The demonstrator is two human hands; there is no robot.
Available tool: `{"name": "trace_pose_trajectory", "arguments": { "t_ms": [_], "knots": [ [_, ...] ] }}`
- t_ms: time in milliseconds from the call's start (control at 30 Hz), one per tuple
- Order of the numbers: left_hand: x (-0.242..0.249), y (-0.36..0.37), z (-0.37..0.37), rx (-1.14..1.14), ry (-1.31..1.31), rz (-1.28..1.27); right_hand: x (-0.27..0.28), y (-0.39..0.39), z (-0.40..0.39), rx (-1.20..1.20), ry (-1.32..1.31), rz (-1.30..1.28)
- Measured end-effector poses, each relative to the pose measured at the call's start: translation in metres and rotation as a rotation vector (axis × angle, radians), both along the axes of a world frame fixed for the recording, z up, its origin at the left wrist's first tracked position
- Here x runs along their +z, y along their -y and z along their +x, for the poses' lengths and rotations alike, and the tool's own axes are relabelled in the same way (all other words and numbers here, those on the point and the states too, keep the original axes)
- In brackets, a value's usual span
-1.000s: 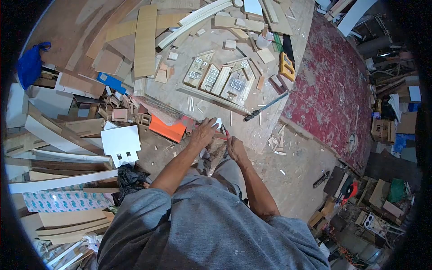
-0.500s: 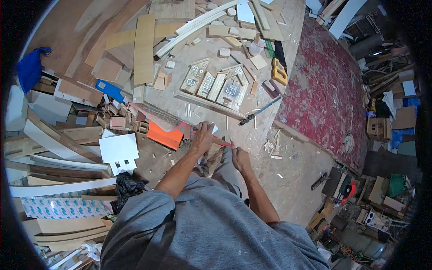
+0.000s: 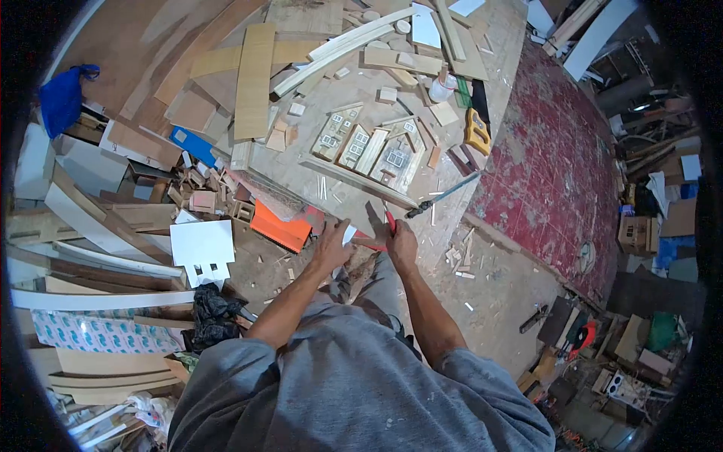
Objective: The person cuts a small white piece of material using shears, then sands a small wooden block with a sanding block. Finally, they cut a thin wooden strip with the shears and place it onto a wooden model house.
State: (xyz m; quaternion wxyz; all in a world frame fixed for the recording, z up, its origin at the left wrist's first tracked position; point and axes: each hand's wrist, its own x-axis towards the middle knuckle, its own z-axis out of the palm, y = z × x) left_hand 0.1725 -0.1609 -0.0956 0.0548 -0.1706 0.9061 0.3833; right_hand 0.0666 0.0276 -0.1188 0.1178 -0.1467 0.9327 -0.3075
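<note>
Above the lap, just off the worktop's near edge, a small white piece (image 3: 349, 234) is being held in the left hand (image 3: 330, 248), its fingers being kept closed about one side. Beside it, a slim red-handled tool (image 3: 391, 221) is being gripped in the right hand (image 3: 403, 245), the fingers being wrapped around the handle. The tool's tip is being pointed forward, apart from the white piece, so the piece seems to be being steadied rather than cut; the kind of blade is not being shown clearly. An orange block (image 3: 280, 226) is being seen beside the near left corner of the worktop (image 3: 301, 172). Near the front edge, thin pale strips (image 3: 322, 187) are being left loose, and a long blue rod (image 3: 456, 193) is being supported close to the right edge. Beyond them, a wooden building model (image 3: 369, 149) is being displayed flat, a yellow-handled saw (image 3: 477, 133) lying to its right. Farther back, long pale battens (image 3: 343, 49) are being stacked towards the far edge.
</note>
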Motion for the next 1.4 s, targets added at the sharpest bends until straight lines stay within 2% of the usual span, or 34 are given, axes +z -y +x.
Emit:
{"name": "trace_pose_trajectory", "arguments": {
  "t_ms": [67, 300, 367, 400, 467, 567, 667, 800, 867, 1000, 1067, 1133, 1200, 1233, 1267, 1333, 1400],
  "knots": [
    [-0.016, 0.007, 0.023, 0.01, -0.135, -0.089, -0.009, 0.012, -0.009, -0.022, -0.031, 0.029],
    [-0.02, 0.035, 0.114, 0.189, -0.039, -0.053, -0.013, 0.005, -0.004, 0.06, -0.076, -0.005],
    [-0.022, 0.04, 0.131, 0.307, 0.024, 0.093, -0.012, 0.005, 0.001, -0.012, 0.126, -0.32],
    [-0.026, 0.039, 0.137, 0.313, 0.027, 0.097, -0.006, 0.006, 0.004, -0.006, 0.13, -0.315],
    [-0.037, 0.041, 0.141, 0.446, 0.045, 0.36, 0.006, 0.014, 0.003, -0.081, 0.282, -0.484],
    [-0.049, 0.039, 0.135, 0.477, -0.09, 0.455, 0.008, 0.023, 0.0, -0.038, 0.365, -0.564],
    [-0.021, 0.036, 0.115, 0.465, -0.131, 0.377, 0.002, 0.035, -0.004, -0.021, 0.428, -0.577],
    [-0.017, 0.043, 0.109, 0.507, -0.2, 0.447, 0.002, 0.062, -0.011, 0.052, 0.392, -0.543],
    [-0.003, 0.049, 0.111, 0.496, -0.188, 0.397, -0.007, 0.079, -0.017, 0.131, 0.246, -0.403],
    [-0.008, 0.054, 0.135, 0.54, -0.184, 0.297, -0.022, 0.115, -0.032, 0.212, 0.149, -0.278],
    [-0.009, 0.057, 0.144, 0.568, -0.086, 0.304, -0.019, 0.13, -0.039, 0.268, 0.061, -0.089],
    [-0.008, 0.055, 0.149, 0.574, -0.063, 0.295, 0.0, 0.134, -0.036, 0.251, 0.003, -0.084],
    [-0.006, 0.054, 0.148, 0.573, -0.047, 0.287, 0.01, 0.132, -0.03, 0.126, -0.071, -0.099],
    [-0.004, 0.054, 0.146, 0.559, -0.05, 0.364, 0.016, 0.123, -0.025, 0.178, -0.18, -0.063],
    [-0.001, 0.053, 0.145, 0.544, -0.052, 0.441, 0.02, 0.114, -0.017, 0.177, -0.182, -0.061],
    [0.002, 0.054, 0.139, 0.542, -0.033, 0.405, 0.043, 0.098, 0.001, 0.211, 0.176, -0.121],
    [0.001, 0.057, 0.133, 0.538, -0.012, 0.372, 0.04, 0.086, 0.016, 0.2, 0.234, -0.146]
  ]
}}
